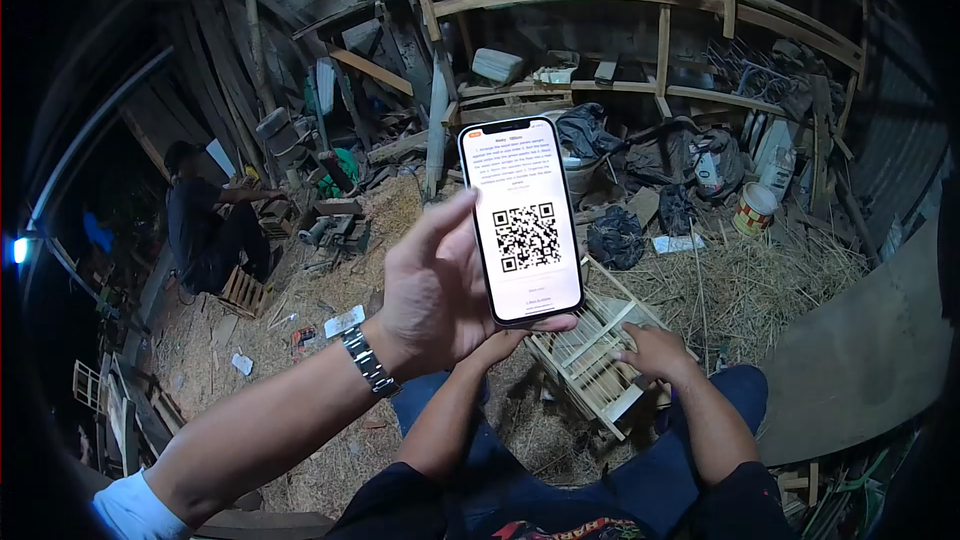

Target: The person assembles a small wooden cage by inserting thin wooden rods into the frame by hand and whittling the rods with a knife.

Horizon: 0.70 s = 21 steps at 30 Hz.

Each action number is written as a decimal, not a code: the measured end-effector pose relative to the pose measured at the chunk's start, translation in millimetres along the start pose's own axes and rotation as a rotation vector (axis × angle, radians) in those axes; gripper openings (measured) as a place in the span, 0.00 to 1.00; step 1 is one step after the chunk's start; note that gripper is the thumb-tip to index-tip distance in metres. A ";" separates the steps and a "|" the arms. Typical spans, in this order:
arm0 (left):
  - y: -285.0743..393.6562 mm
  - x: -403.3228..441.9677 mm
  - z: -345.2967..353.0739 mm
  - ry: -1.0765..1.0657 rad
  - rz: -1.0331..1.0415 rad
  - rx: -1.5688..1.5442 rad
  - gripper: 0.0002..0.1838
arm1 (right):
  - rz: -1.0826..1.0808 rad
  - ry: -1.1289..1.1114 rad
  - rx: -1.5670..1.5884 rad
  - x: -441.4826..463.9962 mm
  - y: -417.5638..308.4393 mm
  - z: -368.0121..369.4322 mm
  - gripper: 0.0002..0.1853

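A slatted wooden crate [600, 340] of thin pale strips is tilted between my knees. My right hand [655, 352] is on its right side, with fingers bent over the strips. My left hand [498, 348] reaches the crate's left edge, its fingers mostly hidden behind a phone and another person's hand. That other person's hand [435, 285], with a metal watch [368, 360] and a light sleeve, comes in from the left. It holds the phone [525, 230] upright in front of me; the screen shows text and a QR code.
Another person [205, 215] sits at the left near a small wooden crate [243, 292]. Shavings and straw [320, 370] cover the ground. Black bags [615, 238], a white bucket [755, 208] and wood scraps lie ahead. A large flat board [870, 370] stands at the right.
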<state>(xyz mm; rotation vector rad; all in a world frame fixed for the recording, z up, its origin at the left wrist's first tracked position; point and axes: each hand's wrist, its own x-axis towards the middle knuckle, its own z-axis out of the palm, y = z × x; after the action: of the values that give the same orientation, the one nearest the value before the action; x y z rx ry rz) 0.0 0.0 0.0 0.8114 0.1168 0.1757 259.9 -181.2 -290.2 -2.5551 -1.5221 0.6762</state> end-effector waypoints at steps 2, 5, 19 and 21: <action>-9.3 -0.5 -13.5 0.082 0.110 0.374 0.46 | -0.021 0.025 -0.010 0.6 1.4 2.0 0.39; -126.2 33.7 -182.8 0.314 0.229 1.181 0.38 | -0.018 0.036 -0.006 1.2 0.6 6.2 0.38; -200.7 58.8 -303.0 0.502 0.239 1.557 0.36 | -0.028 0.047 0.002 -3.5 -2.8 -2.8 0.36; -198.4 59.8 -300.4 0.508 0.173 1.506 0.35 | -0.032 0.040 0.001 -3.4 -3.0 -3.3 0.35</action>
<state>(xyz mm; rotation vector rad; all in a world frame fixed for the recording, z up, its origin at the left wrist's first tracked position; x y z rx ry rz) 29.3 91.3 -352.2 2.2693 0.7108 0.4698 257.4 -182.1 -285.2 -2.5219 -1.5462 0.6184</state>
